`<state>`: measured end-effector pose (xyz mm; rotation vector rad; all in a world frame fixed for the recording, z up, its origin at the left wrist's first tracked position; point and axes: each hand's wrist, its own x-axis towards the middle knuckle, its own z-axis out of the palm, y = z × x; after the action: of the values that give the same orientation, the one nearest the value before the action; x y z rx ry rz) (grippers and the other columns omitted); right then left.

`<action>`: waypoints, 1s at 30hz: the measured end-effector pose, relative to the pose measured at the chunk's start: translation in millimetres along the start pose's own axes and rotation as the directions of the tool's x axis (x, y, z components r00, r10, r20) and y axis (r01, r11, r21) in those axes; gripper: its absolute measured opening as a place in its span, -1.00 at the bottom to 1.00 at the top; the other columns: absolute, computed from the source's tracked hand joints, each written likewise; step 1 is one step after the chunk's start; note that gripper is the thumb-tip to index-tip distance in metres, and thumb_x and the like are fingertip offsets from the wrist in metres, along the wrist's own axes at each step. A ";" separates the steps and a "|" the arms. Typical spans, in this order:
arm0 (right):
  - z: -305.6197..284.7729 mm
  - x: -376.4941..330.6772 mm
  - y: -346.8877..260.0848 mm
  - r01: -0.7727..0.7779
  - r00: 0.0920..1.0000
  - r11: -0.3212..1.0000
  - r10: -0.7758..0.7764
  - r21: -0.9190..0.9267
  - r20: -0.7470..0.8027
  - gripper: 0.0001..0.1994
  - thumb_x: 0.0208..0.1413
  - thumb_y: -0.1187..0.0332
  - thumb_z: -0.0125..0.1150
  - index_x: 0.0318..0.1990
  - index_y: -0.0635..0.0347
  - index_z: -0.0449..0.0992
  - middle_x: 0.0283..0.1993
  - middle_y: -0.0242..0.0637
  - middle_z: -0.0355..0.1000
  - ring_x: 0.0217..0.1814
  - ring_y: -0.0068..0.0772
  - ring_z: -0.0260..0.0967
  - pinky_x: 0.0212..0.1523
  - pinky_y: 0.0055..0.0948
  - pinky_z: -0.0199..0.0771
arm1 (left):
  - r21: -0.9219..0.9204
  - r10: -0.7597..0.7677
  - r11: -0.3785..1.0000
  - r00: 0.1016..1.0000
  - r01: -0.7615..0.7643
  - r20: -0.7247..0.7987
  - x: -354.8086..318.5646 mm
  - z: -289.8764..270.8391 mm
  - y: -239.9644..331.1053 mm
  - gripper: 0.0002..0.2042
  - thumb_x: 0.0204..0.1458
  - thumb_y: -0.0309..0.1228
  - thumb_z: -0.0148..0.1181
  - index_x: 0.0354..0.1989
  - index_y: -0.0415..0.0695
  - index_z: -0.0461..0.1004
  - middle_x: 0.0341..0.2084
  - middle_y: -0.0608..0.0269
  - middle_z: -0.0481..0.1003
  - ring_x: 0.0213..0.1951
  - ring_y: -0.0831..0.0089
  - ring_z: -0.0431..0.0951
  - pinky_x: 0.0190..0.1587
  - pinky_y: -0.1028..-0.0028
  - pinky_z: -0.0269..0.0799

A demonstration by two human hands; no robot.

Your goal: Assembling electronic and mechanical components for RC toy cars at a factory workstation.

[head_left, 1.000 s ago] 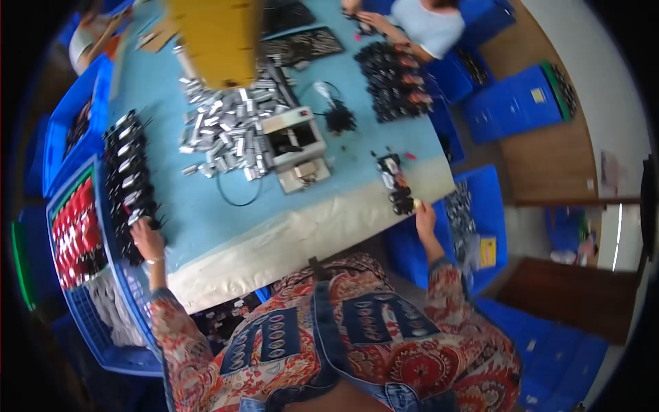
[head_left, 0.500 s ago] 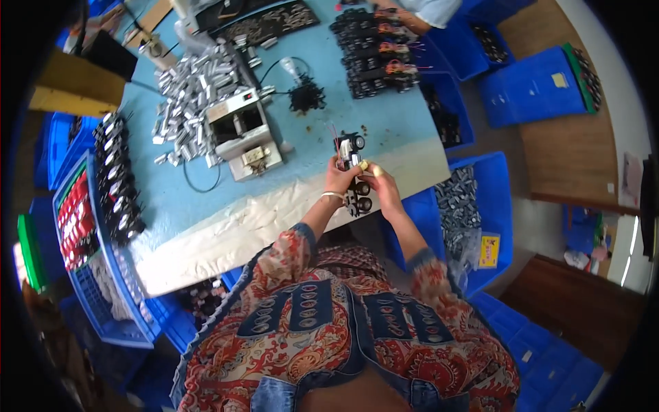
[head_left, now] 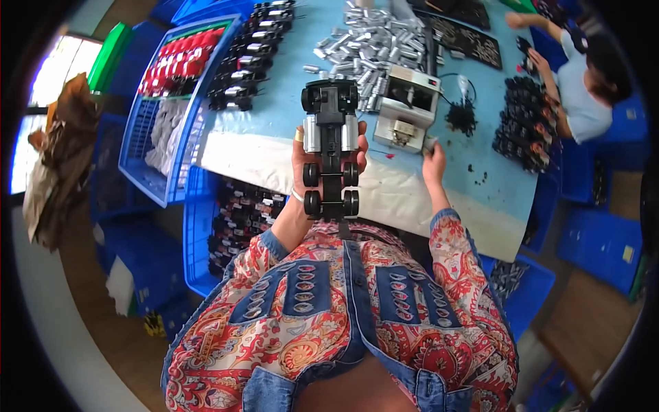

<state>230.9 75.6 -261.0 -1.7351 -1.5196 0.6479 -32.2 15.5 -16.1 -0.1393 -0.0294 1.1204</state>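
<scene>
My left hand was cupped under a toy truck chassis, fingers wrapped round its sides, and I held it raised above the near edge of the bench, wheels facing me. The chassis was black with silver tanks on either side and two pairs of black wheels at my end. My right hand lay out on the bench beside a small white machine, fingers curled at a small grey part; I could not tell how tightly they closed on it. A heap of silver parts sat beyond the machine. Black chassis were lined up along the left edge of the bench, next to a blue crate with red pieces. Another person worked at the far right corner.
</scene>
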 end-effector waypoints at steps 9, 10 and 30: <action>-133.6 -70.9 -218.8 0.247 0.968 0.874 -0.246 0.417 -0.057 -0.62 0.01 0.43 0.12 0.00 0.33 0.30 -0.11 -0.29 0.25 -0.14 -0.44 0.29 -0.11 -0.50 0.28 | 0.056 0.176 0.983 0.984 -0.174 -0.038 -4.7 9.5 21.7 -0.16 -0.16 0.23 0.04 0.12 -0.27 0.12 -0.08 -0.09 0.34 -0.15 0.14 0.44 -0.05 0.27 0.40; -137.0 -74.2 -232.2 0.254 0.966 0.878 -0.250 0.406 -0.063 -0.62 0.01 0.43 0.12 0.00 0.33 0.30 -0.11 -0.29 0.25 -0.14 -0.44 0.29 -0.11 -0.50 0.28 | 0.064 0.181 0.982 0.983 -0.180 -0.019 -2.8 10.6 22.3 -0.15 -0.17 0.24 0.04 0.12 -0.27 0.13 -0.10 -0.09 0.36 -0.17 0.15 0.45 -0.07 0.28 0.42; -116.0 -95.4 -312.9 0.431 0.897 0.674 -0.391 0.600 -0.205 -0.66 -0.06 0.26 0.24 -0.24 0.29 0.33 -0.29 -0.13 0.35 -0.26 -0.37 0.27 -0.21 -0.46 0.28 | 0.054 0.212 0.975 0.976 -0.214 0.048 0.1 28.0 18.7 -0.12 -0.19 0.28 0.02 0.13 -0.26 0.12 -0.13 -0.06 0.38 -0.20 0.20 0.47 -0.08 0.32 0.43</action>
<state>111.6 -28.9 47.7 -0.8444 -1.3632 0.7468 -51.5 26.2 9.3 -0.0667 -0.0194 1.3373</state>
